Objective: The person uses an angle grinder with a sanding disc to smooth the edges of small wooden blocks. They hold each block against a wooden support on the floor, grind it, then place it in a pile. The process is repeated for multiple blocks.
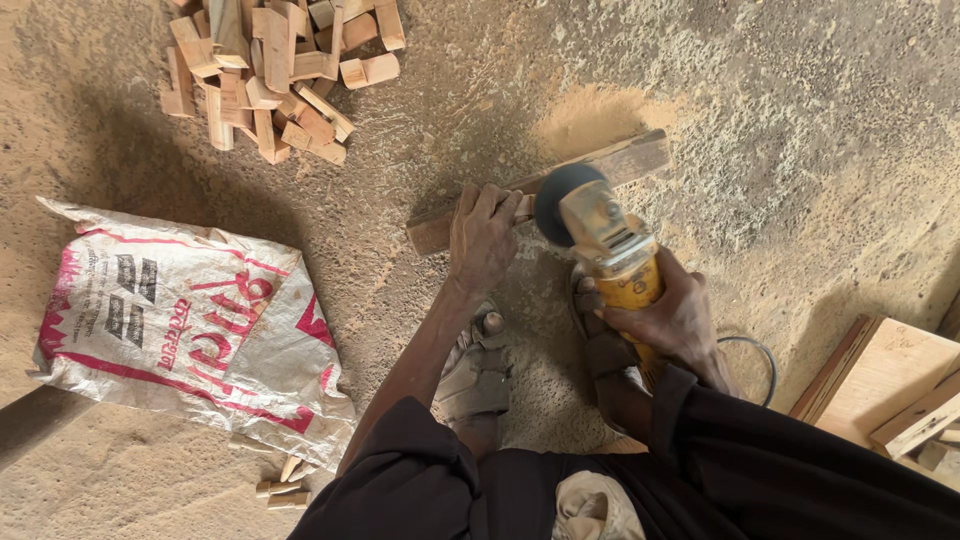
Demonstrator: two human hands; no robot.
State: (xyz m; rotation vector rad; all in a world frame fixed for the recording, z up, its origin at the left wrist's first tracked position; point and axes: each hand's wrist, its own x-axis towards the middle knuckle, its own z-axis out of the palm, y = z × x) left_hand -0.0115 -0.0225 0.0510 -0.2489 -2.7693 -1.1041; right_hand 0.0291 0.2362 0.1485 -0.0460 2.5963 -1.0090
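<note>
My right hand (672, 318) grips the heavy yellow grinder (608, 245); ahead, my left hand (484, 236) presses flat on the stiff wood strip (630, 158)

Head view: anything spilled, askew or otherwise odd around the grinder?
Fresh sawdust lies heaped beyond the wooden strip. The left hand presses that strip down right beside the grinder's disc. The right hand holds the yellow grinder.
</note>
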